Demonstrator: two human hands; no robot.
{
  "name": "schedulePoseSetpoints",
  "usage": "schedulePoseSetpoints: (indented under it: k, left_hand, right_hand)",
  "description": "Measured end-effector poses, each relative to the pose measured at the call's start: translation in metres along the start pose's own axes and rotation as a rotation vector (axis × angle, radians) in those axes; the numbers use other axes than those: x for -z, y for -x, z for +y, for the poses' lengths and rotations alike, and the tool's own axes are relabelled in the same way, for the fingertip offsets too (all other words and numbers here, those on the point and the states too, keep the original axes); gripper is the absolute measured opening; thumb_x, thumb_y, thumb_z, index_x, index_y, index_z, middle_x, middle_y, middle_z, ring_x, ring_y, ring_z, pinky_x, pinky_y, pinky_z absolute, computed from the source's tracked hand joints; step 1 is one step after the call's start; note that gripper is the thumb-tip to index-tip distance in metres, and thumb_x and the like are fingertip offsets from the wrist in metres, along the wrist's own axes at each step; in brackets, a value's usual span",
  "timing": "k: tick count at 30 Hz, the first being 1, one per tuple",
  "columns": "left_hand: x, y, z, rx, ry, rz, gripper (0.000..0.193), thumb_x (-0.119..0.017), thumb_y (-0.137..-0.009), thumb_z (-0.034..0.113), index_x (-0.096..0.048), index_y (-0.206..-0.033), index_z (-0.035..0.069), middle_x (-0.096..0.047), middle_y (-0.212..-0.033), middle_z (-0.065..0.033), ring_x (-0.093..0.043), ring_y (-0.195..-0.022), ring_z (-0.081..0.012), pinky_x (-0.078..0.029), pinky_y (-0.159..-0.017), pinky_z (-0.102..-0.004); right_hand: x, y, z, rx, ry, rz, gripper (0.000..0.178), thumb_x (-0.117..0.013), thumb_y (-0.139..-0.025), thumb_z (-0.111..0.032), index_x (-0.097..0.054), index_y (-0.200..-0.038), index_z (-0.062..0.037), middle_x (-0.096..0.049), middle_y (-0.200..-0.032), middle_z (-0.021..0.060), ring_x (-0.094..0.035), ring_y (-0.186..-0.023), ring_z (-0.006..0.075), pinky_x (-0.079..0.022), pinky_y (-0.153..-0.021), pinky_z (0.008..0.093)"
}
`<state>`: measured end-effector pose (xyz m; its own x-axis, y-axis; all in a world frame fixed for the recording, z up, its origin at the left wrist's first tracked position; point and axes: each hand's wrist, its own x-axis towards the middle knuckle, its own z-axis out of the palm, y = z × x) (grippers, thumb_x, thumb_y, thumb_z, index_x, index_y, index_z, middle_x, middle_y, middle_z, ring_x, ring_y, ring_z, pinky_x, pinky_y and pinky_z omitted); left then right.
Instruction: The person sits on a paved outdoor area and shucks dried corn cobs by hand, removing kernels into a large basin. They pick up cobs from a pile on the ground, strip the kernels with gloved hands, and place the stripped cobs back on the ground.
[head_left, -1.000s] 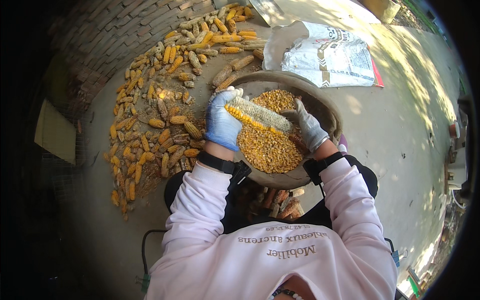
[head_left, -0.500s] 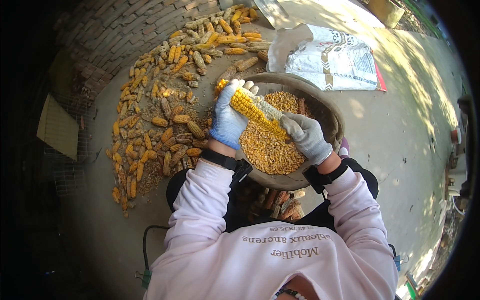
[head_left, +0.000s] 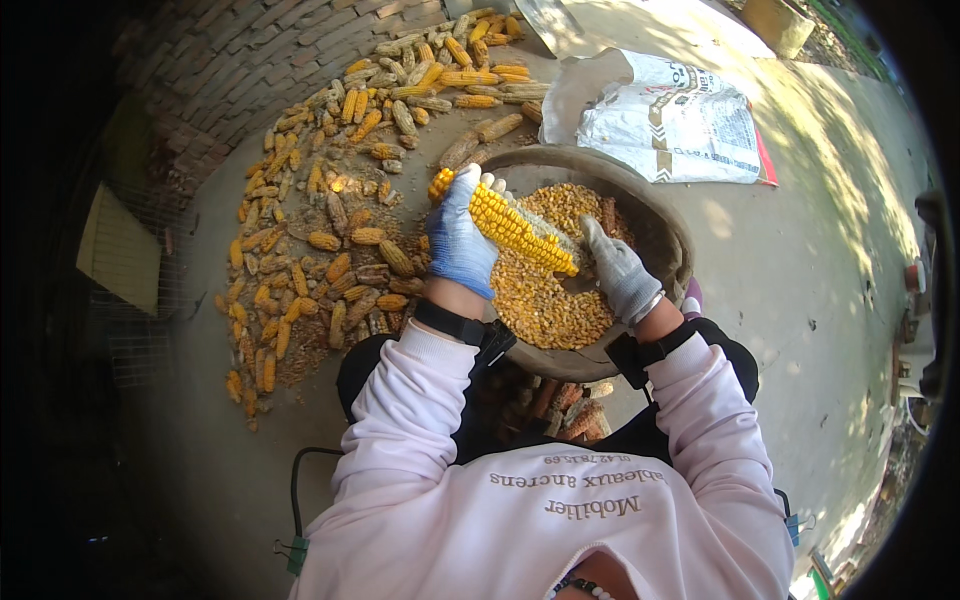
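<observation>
My left hand [head_left: 462, 238], in a white glove with blue across its back, is closed around the upper left end of a corn cob [head_left: 520, 232]. The cob slants down to the right over a round basin [head_left: 672, 215]; yellow kernels cover its near side, while a pale stripped strip shows along its far side. By the cob's lower end is my right hand [head_left: 622, 272] in a grey-white glove. Its thumb is stretched out, off the kernels; the other fingers are mostly hidden beneath the hand. Loose corn kernels [head_left: 555, 318] fill much of the basin.
A large pile of corn cobs [head_left: 345, 265] spreads over the ground to the left, up to a brick wall [head_left: 235, 70]. Beyond the basin lies a white woven sack [head_left: 670, 120]. Stripped cobs [head_left: 575, 412] lie below the basin, between my legs.
My right thumb has lifted off the cob, and that hand has shifted slightly right of the cob's lower end. The left hand keeps its hold, with little movement.
</observation>
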<state>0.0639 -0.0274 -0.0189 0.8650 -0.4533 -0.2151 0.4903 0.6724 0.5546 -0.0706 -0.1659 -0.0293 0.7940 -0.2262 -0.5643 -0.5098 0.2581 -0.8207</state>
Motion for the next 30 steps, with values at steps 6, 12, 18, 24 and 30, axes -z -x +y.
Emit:
schedulePoseSetpoints:
  k: [6, 12, 18, 24, 30]
  left_hand:
    - [-0.008, 0.016, -0.026, 0.015, -0.159, 0.14, 0.033, -0.068, -0.08, 0.023, -0.053, -0.103, 0.005, -0.057, -0.089, -0.0066, -0.057, -0.082, -0.019, -0.048, -0.079, -0.0337]
    - [-0.017, 0.028, -0.031, -0.002, -0.287, -0.008, 0.017, -0.067, -0.075, 0.01, -0.059, -0.089, 0.004, -0.061, -0.085, -0.0061, -0.061, -0.082, -0.0168, -0.05, -0.076, -0.0304]
    - [-0.022, 0.031, -0.035, -0.083, -0.359, -0.078, 0.013, -0.067, -0.077, 0.009, -0.059, -0.087, 0.006, -0.058, -0.08, 0.001, -0.057, -0.07, -0.0081, -0.048, -0.065, -0.0222]
    - [-0.028, 0.036, -0.056, -0.104, -0.657, -0.098, 0.016, -0.068, -0.081, 0.015, -0.058, -0.091, 0.007, -0.058, -0.088, 0.0014, -0.055, -0.076, -0.0059, -0.046, -0.068, -0.0213]
    - [-0.02, 0.039, -0.065, -0.06, -0.646, -0.178, 0.018, -0.067, -0.081, 0.014, -0.058, -0.094, 0.005, -0.059, -0.089, 0.0006, -0.055, -0.079, -0.0062, -0.047, -0.069, -0.0212]
  right_hand:
    - [-0.009, -0.016, 0.02, 0.653, 0.477, 0.158, 0.051, -0.039, -0.094, -0.044, -0.052, -0.12, -0.0025, -0.059, -0.11, 0.0205, -0.055, -0.105, 0.0313, -0.042, -0.088, 0.0332]
    - [-0.018, -0.051, 0.045, 0.39, 0.259, 0.295, 0.051, -0.041, -0.092, -0.045, -0.059, -0.104, 0.0002, -0.062, -0.091, 0.0211, -0.06, -0.085, 0.0338, -0.046, -0.076, 0.0363]
    - [-0.018, -0.052, 0.04, 0.252, 0.06, 0.289, 0.065, -0.045, -0.086, -0.057, -0.06, -0.095, 0.0053, -0.062, -0.081, 0.014, -0.06, -0.074, 0.0192, -0.047, -0.062, 0.0321]
    - [-0.023, -0.041, 0.031, 0.59, 0.304, 0.349, 0.054, -0.032, -0.096, -0.043, -0.058, -0.104, 0.0034, -0.063, -0.085, 0.0183, -0.06, -0.083, 0.0276, -0.046, -0.074, 0.0351]
    - [-0.005, -0.069, 0.035, 0.6, 0.556, 0.29, 0.052, -0.036, -0.095, -0.043, -0.058, -0.102, 0.0033, -0.062, -0.082, 0.0189, -0.061, -0.078, 0.0261, -0.048, -0.071, 0.0339]
